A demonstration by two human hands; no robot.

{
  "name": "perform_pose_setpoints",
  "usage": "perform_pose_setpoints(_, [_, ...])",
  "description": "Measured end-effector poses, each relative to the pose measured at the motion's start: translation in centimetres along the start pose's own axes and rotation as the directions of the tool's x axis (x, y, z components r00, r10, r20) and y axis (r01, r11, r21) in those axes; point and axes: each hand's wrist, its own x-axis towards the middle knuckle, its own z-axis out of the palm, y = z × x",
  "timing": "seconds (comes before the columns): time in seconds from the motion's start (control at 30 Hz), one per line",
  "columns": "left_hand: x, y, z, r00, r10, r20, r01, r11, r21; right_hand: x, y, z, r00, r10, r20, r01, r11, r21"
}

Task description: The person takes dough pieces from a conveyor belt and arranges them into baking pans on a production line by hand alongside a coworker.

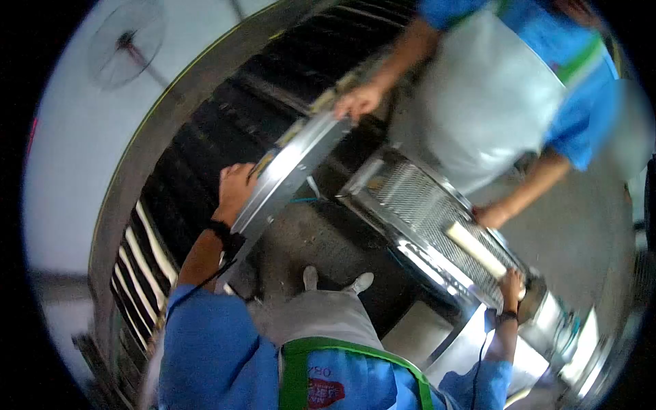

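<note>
My left hand (236, 191) rests with bent fingers over the near end of a long metal rail (290, 160), at the edge of the dark slatted conveyor. Over at the lower right, my right hand (511, 285) is closed at the end of a perforated metal tray (417, 195), beside the near end of a pale bar (475, 249). Whether its fingers hold the bar or the tray rim is unclear. The pale bar lies lengthwise on the tray.
Across from me a co-worker in a pale apron (492, 96) has one hand on the rail's far end and the other at the tray's side. Pale strips (140, 280) lie on the slatted conveyor (198, 147) at left. A fan (126, 41) stands upper left.
</note>
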Motion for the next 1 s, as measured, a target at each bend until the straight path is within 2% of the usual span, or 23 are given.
perform_pose_setpoints(0.03, [-0.4,-0.4,0.2,0.999,0.029,-0.036,-0.030,1.000,-0.003,0.3,1.6,2.2,0.999,-0.031,-0.030,0.028,0.995,-0.094])
perform_pose_setpoints(0.07, [-1.5,-0.8,-0.3,0.998,-0.013,-0.056,0.013,1.000,0.007,1.0,-0.1,-0.1,0.973,0.129,0.192,-0.118,0.991,-0.069])
perform_pose_setpoints(0.13, [-3.2,-1.7,-0.6,0.997,0.042,-0.059,-0.046,0.997,-0.061,-0.4,-5.2,-6.9,0.949,0.175,0.261,-0.148,0.982,-0.121])
perform_pose_setpoints(0.27, [-6.1,-8.1,1.9,0.999,0.031,-0.021,-0.033,0.992,-0.125,0.6,-10.1,-9.1,0.967,0.040,0.252,-0.028,0.998,-0.049])
perform_pose_setpoints(0.3, [-6.7,-9.2,2.4,0.999,0.034,-0.022,-0.037,0.989,-0.145,1.6,-10.4,-8.3,0.970,0.002,0.242,-0.076,0.951,0.299])
perform_pose_setpoints(0.33, [-7.5,-10.2,2.5,1.000,-0.009,0.020,0.012,0.990,-0.142,2.4,-11.0,-8.3,0.976,-0.029,0.215,-0.112,0.783,0.612])
perform_pose_setpoints(0.37, [-8.5,-11.3,2.2,0.997,-0.046,0.058,0.053,0.990,-0.133,3.6,-15.6,-11.5,0.971,-0.118,0.208,-0.114,0.536,0.837])
perform_pose_setpoints(0.4, [-10.3,-12.1,1.8,0.999,-0.036,-0.020,0.033,0.988,-0.153,3.8,-19.8,-14.5,0.968,-0.050,0.247,-0.173,0.579,0.797])
perform_pose_setpoints(0.43, [-11.5,-13.3,1.7,0.997,-0.032,-0.066,0.020,0.983,-0.183,4.4,-24.7,-18.3,0.966,-0.081,0.245,-0.182,0.457,0.870])
perform_pose_setpoints(0.47, [-12.9,-14.3,1.9,0.997,-0.034,-0.076,0.018,0.980,-0.198,5.6,-27.1,-18.9,0.984,-0.028,0.179,-0.138,0.523,0.841])
perform_pose_setpoints(0.53, [-15.3,-16.8,2.1,0.991,-0.105,-0.080,0.090,0.981,-0.173,7.8,-33.4,-22.6,0.973,-0.108,0.206,-0.156,0.353,0.923])
perform_pose_setpoints(0.57, [-16.5,-17.8,2.2,0.990,-0.110,-0.084,0.093,0.979,-0.183,8.4,-36.3,-23.9,0.990,-0.140,0.029,0.001,0.212,0.977])
perform_pose_setpoints(0.63, [-19.3,-19.3,2.1,0.984,-0.161,-0.072,0.154,0.983,-0.094,10.6,-40.6,-26.4,0.959,-0.274,-0.069,0.111,0.141,0.984])
perform_pose_setpoints(0.67, [-21.0,-20.6,2.9,0.982,-0.173,-0.080,0.165,0.982,-0.096,11.3,-43.6,-26.5,0.947,-0.226,-0.229,0.229,-0.028,0.973])
perform_pose_setpoints(0.7, [-22.4,-21.5,3.5,0.980,-0.182,-0.086,0.174,0.980,-0.095,12.4,-46.2,-28.4,0.961,-0.250,-0.117,0.123,0.011,0.992])
perform_pose_setpoints(0.73, [-23.1,-21.5,2.8,0.948,-0.313,-0.055,0.309,0.949,-0.066,13.9,-48.3,-28.9,0.944,-0.281,-0.172,0.155,-0.081,0.985])
perform_pose_setpoints(0.77, [-24.1,-21.9,2.8,0.947,-0.317,-0.057,0.313,0.947,-0.070,14.9,-50.6,-29.8,0.919,-0.328,-0.220,0.186,-0.131,0.974])
perform_pose_setpoints(0.83, [-25.7,-23.2,3.1,0.767,-0.639,0.064,0.635,0.740,-0.224,16.2,-56.3,-31.4,0.872,-0.401,-0.280,0.245,-0.138,0.960])
perform_pose_setpoints(0.87, [-26.7,-23.7,3.9,0.793,-0.605,-0.072,0.574,0.781,-0.245,16.6,-58.8,-31.8,0.847,-0.443,-0.293,0.244,-0.164,0.956])
perform_pose_setpoints(0.9, [-25.5,-23.2,2.9,0.790,-0.609,-0.075,0.577,0.779,-0.245,17.5,-60.7,-31.4,0.843,-0.445,-0.301,0.270,-0.134,0.954])
perform_pose_setpoints(0.93, [-24.1,-21.9,1.9,0.734,-0.670,-0.111,0.563,0.692,-0.451,18.2,-62.9,-31.5,0.826,-0.515,-0.228,0.232,-0.058,0.971])
perform_pose_setpoints(0.97, [-22.7,-21.4,1.2,0.673,-0.729,-0.128,0.508,0.580,-0.637,19.4,-65.3,-30.5,0.799,-0.548,-0.247,0.255,-0.063,0.965])
perform_pose_setpoints(1.0, [-22.1,-21.4,2.4,0.690,-0.717,-0.104,0.411,0.506,-0.758,20.1,-67.5,-29.6,0.758,-0.618,-0.208,0.273,0.012,0.962])
